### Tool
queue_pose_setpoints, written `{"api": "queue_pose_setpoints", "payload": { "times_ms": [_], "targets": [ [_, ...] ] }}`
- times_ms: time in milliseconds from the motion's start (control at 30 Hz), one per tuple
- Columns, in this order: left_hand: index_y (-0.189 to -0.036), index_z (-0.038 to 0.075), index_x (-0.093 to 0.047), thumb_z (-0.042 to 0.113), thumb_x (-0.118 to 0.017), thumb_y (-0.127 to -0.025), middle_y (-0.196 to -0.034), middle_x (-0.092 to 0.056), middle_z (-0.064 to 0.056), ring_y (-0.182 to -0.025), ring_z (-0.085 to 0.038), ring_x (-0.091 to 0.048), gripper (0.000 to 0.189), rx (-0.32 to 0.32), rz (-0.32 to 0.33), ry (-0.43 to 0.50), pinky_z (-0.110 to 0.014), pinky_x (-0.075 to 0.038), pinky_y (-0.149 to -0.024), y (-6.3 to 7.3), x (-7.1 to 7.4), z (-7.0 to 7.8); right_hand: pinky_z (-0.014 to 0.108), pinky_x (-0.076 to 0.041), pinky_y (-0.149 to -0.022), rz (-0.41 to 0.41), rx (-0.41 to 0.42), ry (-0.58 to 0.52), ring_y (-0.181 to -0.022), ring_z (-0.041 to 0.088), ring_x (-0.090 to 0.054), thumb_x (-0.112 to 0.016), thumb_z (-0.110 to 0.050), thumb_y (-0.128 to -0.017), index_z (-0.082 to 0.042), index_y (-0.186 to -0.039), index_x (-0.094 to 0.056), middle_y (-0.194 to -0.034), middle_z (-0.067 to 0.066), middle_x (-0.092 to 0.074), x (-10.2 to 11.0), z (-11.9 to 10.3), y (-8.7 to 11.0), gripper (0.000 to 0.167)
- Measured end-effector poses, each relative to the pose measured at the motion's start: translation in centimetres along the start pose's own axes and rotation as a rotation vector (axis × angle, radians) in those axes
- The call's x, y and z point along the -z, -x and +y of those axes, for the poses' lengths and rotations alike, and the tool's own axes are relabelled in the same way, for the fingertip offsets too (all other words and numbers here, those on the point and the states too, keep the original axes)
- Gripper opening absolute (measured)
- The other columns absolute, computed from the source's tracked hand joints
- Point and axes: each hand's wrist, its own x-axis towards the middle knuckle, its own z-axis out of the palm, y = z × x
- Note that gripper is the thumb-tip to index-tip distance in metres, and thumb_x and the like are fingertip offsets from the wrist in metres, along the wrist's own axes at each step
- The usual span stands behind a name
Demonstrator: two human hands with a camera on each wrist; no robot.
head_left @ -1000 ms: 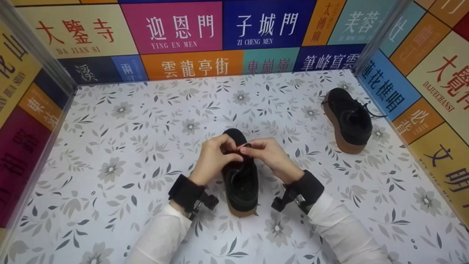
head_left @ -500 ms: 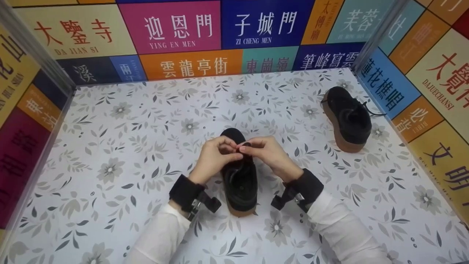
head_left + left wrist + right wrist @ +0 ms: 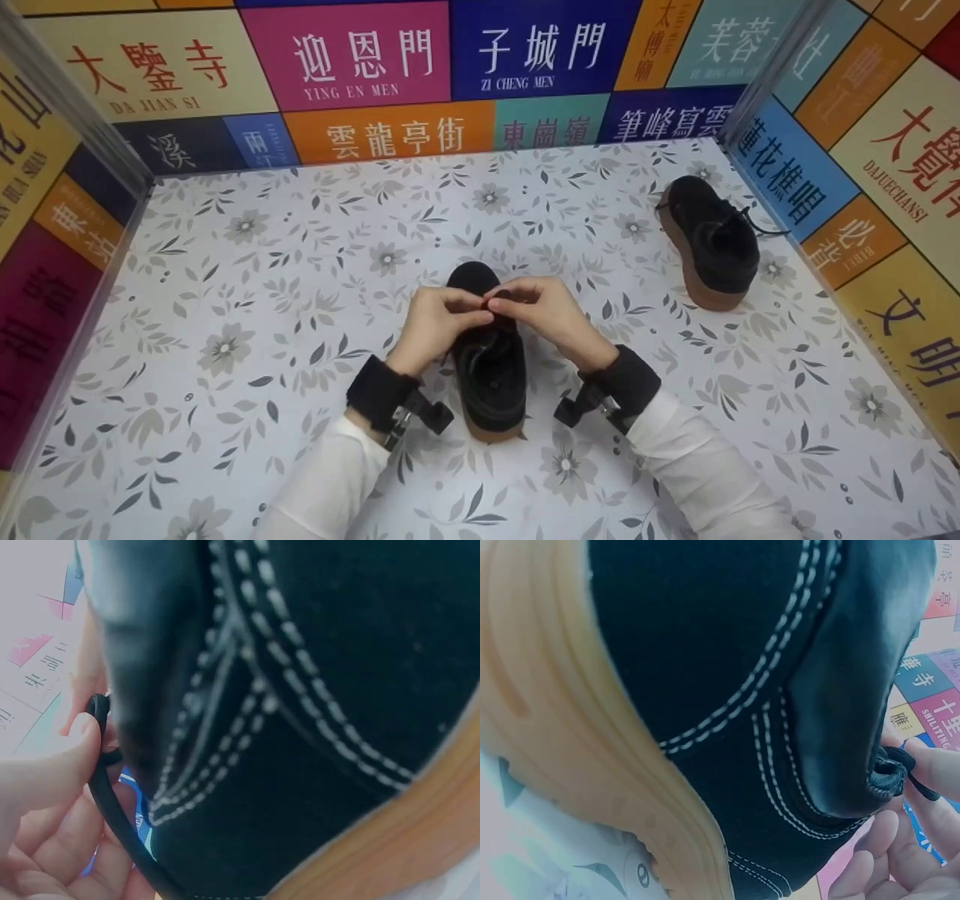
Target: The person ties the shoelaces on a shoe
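A black shoe [image 3: 491, 412] with a tan sole stands mid-table, toe pointing away from me. Over its lacing my left hand [image 3: 433, 324] and right hand [image 3: 551, 315] meet, fingertips close together. Seen from the left wrist, thumb and fingers pinch a black shoelace [image 3: 116, 814], which forms a small bend at the thumb. The right wrist view has my right thumb and fingers pinching a loop of shoelace [image 3: 922, 790] beside the shoe's tongue. White stitching [image 3: 769, 652] runs along the shoe's side. Fingers partly hide the lacing.
A matching black shoe [image 3: 716, 247] stands at the right rear, its laces trailing toward the right wall. Panels with printed characters [image 3: 367, 56] border the back and both sides of the floral-patterned table [image 3: 315, 247]. Each wrist wears a black strap [image 3: 626, 379] with a camera mount.
My left fingers have dropped slightly and flattened, baring more of the shoe's toe. The right hand has barely moved and keeps its pinch. Both shoes stay in place.
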Motion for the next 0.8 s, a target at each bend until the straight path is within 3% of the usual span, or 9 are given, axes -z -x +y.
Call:
{"api": "queue_pose_setpoints", "payload": {
  "times_ms": [400,533,667,800],
  "targets": [
    [-0.09,0.005,-0.08,0.012,-0.083,-0.081,-0.087,-0.079,-0.008,-0.083,-0.02,-0.073,0.011,-0.029,0.001,-0.048,-0.028,-0.058,-0.077,0.2,-0.2,0.2,0.02,-0.053,-0.07,-0.015,0.001,0.051,-0.081,0.008,-0.065,-0.077,-0.017,-0.089,-0.003,-0.111,-0.074,-0.1,0.0,-0.075,0.7,0.2,0.2,0.026],
    [-0.089,0.004,-0.08,0.011,-0.083,-0.081,-0.087,-0.079,-0.01,-0.082,-0.02,-0.073,0.011,-0.014,0.004,-0.023,-0.028,-0.058,-0.077,0.2,-0.2,0.1,0.02,-0.051,-0.078,0.003,0.013,0.047,-0.089,0.008,-0.065,-0.073,-0.012,-0.09,0.0,-0.114,-0.07,-0.109,0.012,-0.073,1.5,0.4,0.8,0.027],
    [-0.09,0.003,-0.079,0.009,-0.083,-0.08,-0.087,-0.078,-0.011,-0.081,-0.021,-0.073,0.012,0.011,-0.002,0.016,-0.028,-0.058,-0.076,0.3,-0.2,-0.1,0.018,-0.05,-0.077,0.006,0.059,0.107,-0.084,0.003,-0.063,-0.068,-0.007,-0.091,0.004,-0.108,-0.071,-0.106,0.021,-0.073,1.6,0.8,1.5,0.02],
    [-0.091,0.003,-0.079,0.011,-0.083,-0.081,-0.088,-0.079,-0.011,-0.082,-0.021,-0.073,0.013,0.027,-0.002,0.03,-0.028,-0.058,-0.078,0.4,-0.2,-0.2,0.016,-0.048,-0.068,0.012,0.116,0.2,-0.074,-0.001,-0.06,-0.07,-0.01,-0.091,0.001,-0.099,-0.074,-0.095,0.018,-0.075,1.0,1.1,1.9,0.014]
  ]
}}
